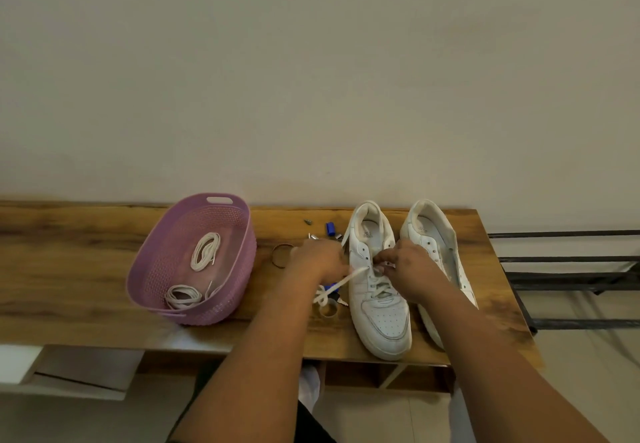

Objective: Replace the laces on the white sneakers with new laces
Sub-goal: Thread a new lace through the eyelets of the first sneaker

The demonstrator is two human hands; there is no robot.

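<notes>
While you work at the wood table (pixel 86 304) set against a plain wall (pixel 311 62), w/ a black metal rack (pixel 571 259) to its right, 2 white sneakers (pixel 379 290) stand side by side, toes toward you. 2 coiled laces (pixel 205 250) lie in 1 purple basket (pixel 239 280). Your left hand (pixel 317 257) pinches the lace end (pixel 341 283) beside the left sneaker; right hand (pixel 405 268) pinches lace at its eyelets.

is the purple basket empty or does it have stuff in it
Not empty: the purple basket holds two coiled white laces.
</notes>
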